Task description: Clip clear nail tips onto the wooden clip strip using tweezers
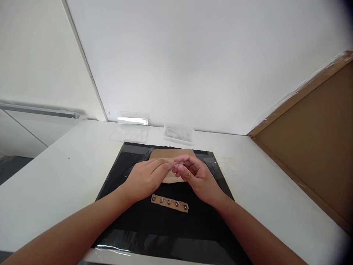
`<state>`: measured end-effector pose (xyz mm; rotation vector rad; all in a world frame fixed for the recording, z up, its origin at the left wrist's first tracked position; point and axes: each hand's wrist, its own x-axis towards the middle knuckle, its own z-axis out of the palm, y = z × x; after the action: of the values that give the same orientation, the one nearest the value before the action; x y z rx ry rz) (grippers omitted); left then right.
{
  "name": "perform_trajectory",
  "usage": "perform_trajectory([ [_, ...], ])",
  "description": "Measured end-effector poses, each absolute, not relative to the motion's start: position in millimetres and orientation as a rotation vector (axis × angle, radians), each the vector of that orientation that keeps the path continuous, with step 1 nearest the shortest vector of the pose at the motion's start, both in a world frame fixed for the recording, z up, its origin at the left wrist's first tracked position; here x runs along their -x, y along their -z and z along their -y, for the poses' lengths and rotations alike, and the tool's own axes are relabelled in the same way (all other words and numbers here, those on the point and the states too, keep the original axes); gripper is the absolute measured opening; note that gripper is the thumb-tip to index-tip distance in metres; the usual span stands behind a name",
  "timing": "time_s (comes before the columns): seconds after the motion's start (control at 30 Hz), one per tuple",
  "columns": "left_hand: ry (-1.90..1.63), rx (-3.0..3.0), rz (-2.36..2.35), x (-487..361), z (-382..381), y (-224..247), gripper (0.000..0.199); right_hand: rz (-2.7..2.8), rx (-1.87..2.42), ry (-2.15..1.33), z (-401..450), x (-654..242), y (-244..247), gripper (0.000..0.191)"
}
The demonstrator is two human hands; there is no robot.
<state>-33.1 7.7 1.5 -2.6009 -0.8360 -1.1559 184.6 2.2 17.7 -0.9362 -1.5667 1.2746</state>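
My left hand [150, 177] and my right hand [197, 176] meet above a brown sheet of paper or card [172, 154] on the black mat. At my fingertips is a small clear piece of plastic film [178, 165], partly covered by the fingers. My right thumb and forefinger pinch it. The left fingers are pressed together at its other side, their tips partly hidden. Nearer to me lies a narrow cardboard strip [172, 203], slightly slanted, bearing a row of several shiny round beads with small white tags.
The glossy black mat [165, 226] covers the middle of the white table [55, 180]. Behind it stand an opened clear plastic case [129, 133] and a shallow translucent box [179, 134] with small contents. A clear dotted sheet [227, 166] lies right. A brown cardboard panel [311, 136] borders the right side.
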Motion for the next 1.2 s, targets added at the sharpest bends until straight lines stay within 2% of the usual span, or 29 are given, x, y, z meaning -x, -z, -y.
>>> perform_trajectory([
  [0.13, 1.049, 2.539, 0.758, 38, -12, -5, 0.027, 1.641, 0.957, -1.243, -5, -184, -16, 0.039],
  [0.37, 1.065, 2.458, 0.631, 43, -18, -3, 0.035, 1.666, 0.982, -1.191, -5, -182, -20, 0.031],
  [0.93, 1.351, 2.524, 0.811, 33, -13, 2, 0.019, 1.64, 0.968, -1.138, -9, -189, -6, 0.031],
  [1.2, 1.389, 2.605, 0.94, 31, -12, 1, 0.018, 1.788, 1.079, -0.868, -7, -192, -14, 0.014],
])
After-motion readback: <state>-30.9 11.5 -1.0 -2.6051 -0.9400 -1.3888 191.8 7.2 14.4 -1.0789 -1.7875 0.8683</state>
